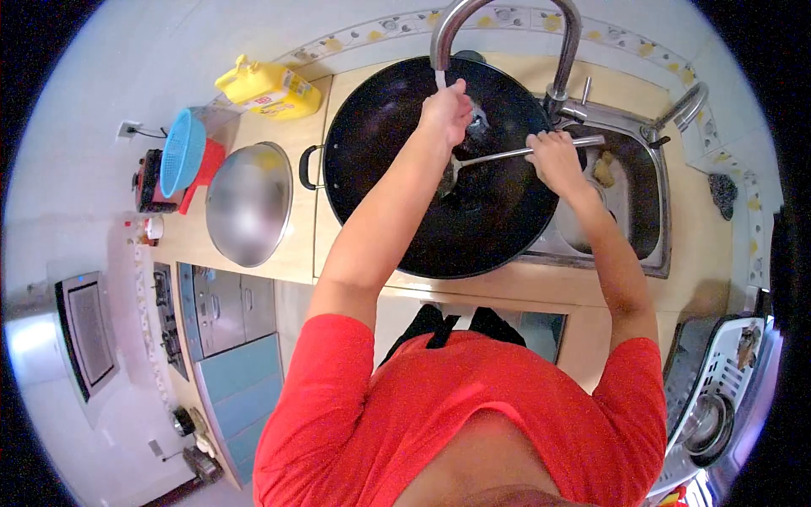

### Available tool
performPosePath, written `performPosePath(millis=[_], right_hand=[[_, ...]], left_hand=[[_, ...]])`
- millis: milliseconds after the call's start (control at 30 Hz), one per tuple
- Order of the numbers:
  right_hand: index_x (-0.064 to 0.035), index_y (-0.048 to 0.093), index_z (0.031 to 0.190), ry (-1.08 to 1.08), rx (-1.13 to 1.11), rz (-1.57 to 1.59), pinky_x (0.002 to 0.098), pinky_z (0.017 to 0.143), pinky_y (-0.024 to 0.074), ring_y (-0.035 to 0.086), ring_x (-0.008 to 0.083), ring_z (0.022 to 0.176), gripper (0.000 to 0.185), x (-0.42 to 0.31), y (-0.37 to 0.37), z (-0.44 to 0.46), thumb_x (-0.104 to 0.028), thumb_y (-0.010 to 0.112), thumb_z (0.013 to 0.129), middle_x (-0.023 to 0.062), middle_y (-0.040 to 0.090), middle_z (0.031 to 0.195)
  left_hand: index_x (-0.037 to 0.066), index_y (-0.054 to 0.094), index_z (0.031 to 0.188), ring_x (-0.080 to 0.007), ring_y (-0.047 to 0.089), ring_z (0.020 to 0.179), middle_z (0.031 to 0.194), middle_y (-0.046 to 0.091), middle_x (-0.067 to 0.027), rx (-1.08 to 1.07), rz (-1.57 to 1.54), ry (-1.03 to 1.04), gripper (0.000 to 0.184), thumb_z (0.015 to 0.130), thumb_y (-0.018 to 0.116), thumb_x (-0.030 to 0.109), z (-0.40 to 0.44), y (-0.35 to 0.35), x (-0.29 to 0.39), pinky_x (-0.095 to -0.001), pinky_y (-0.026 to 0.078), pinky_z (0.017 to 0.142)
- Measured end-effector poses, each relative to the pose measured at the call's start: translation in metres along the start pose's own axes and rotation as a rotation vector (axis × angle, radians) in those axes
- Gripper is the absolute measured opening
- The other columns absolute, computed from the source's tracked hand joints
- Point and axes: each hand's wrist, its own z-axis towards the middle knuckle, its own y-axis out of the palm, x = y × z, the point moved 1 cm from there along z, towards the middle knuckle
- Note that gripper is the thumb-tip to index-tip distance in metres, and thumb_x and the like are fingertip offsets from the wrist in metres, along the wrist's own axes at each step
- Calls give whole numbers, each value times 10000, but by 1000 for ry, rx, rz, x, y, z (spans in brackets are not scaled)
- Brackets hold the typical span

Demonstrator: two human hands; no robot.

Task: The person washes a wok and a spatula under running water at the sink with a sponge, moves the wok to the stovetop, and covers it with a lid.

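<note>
Under the tap (568, 51), at the far side of the scene, the left hand (448, 114) is held over a big black pan (507, 228). Its fingers look partly bent, not spread wide. Water (440, 79) runs down from the tap right by this hand. I cannot tell if it holds anything.

To its right, the right hand (556, 159) is closed around the handle of a long metal cooking tool (498, 155). The fingers are wrapped over the top. One end of the handle sticks out to the right, past the hand and over the sink (664, 211). The other end is down in the pan, near the left arm, which hides part of it, so I cannot tell its full shape.

The pan sits in the middle, on the counter (302, 253), and reaches over the left part of the sink. One pan handle (310, 167) points left. Further left are a round shiny lid (249, 203), a yellow jug (274, 89) and a blue basket (183, 152). A small yellow thing (603, 169) lies in the sink.
</note>
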Motion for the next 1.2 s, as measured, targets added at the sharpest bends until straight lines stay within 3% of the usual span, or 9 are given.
performPosePath(millis=[133,400,600,733,867,967,1067,1167,1200], right_hand=[[-87,542,885,38,76,-58,381,694,380,560,240,801,224,-3,-21,-4,-200,643,720,60,567,803],[-111,530,870,229,162,-139,377,656,388,561,232,794,210,-24,-37,-6,-231,641,738,48,559,785],[-117,543,855,363,127,-161,381,672,418,556,243,795,200,-51,-69,-26,-245,647,742,47,542,810],[-73,593,784,357,186,-36,415,687,454,559,308,785,181,-65,-73,-27,-246,635,755,92,544,800],[-38,637,830,564,-199,-83,436,695,501,613,359,815,279,-72,-70,12,-307,639,757,160,635,864],[-19,639,852,573,-340,-99,434,718,500,617,344,847,315,-75,-75,38,-313,651,741,202,629,903],[-9,639,838,507,-441,-106,434,703,500,627,338,812,338,-87,-88,55,-328,659,728,213,634,840],[-5,635,792,489,-584,-58,421,673,502,636,319,739,327,-87,-87,61,-325,659,727,176,642,730],[-24,619,785,524,-606,-6,386,604,490,621,277,656,290,-87,-85,61,-310,651,742,139,629,680]], left_hand=[[26,527,1016,-249,511,946,1001,541,-106,-84,65,48,267,865,558,244,-15,-29,8,-409,377,918],[46,541,990,-203,560,883,945,576,-70,-69,178,132,205,852,576,194,-44,-123,29,-354,472,806],[45,572,871,-129,574,662,768,597,-30,-188,379,249,95,862,556,139,-59,-176,48,-249,480,622],[66,557,738,-88,500,550,638,547,3,-267,504,352,212,893,504,201,-60,-190,54,-219,410,524],[86,539,641,-61,431,486,541,501,21,-206,716,440,337,876,530,327,-73,-188,63,-207,346,487],[61,591,726,-66,482,565,630,558,3,-191,1039,415,316,844,584,355,-75,-190,68,-211,383,529],[39,617,867,-81,530,677,756,601,-21,-220,966,665,312,815,631,347,-74,-192,59,-221,427,589],[34,601,969,-102,548,758,836,605,-30,-232,906,713,333,813,643,325,-72,-199,58,-233,452,651],[40,587,995,-102,551,752,849,607,-31,-231,913,682,327,825,630,316,-75,-199,62,-232,452,658]])
